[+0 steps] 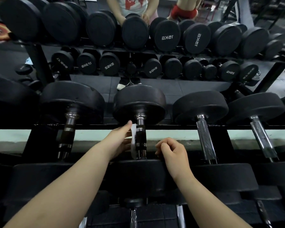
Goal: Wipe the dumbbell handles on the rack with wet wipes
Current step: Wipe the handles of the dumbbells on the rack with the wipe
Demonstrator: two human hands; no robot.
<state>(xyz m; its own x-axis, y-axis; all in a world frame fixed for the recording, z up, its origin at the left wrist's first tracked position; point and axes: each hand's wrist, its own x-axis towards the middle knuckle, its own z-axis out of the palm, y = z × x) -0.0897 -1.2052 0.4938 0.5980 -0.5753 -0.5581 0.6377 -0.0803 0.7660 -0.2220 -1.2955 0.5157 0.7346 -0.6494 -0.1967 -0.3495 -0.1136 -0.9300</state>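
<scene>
- Dim gym: a mirror [138, 38] fills the 12 o'clock half of my view, and it reflects rows of black dumbbells and two people standing.
- Below it the rack [95, 126] carries a row of dumbbells end-on to me, chrome handles running from 12 to 6 o'clock.
- The wet wipe [133, 140] sits at the centre, laid along the 9 o'clock side of the middle dumbbell handle [141, 142].
- The left hand [120, 141] grips the wipe and holds it against that handle. I cannot tell how far its fingers wrap round, since the bar hides them.
- The right hand [173, 153] is at 3 o'clock of the handle, loosely curled with nothing visible in it, resting on the rim of the near dumbbell head [138, 175].
- Risks as I judge them:
  - The wipe covers only one side, so the 3 o'clock face could be skipped unless the hand rotates round the bar.
  - The wipe looks narrow and folded, so a fast stroke could bunch it or let it drop between the rails.
  - Pressure from the resting hand might roll the dumbbell.
  - The neighbouring handles [204, 137] at 3 o'clock remain to check.
</scene>
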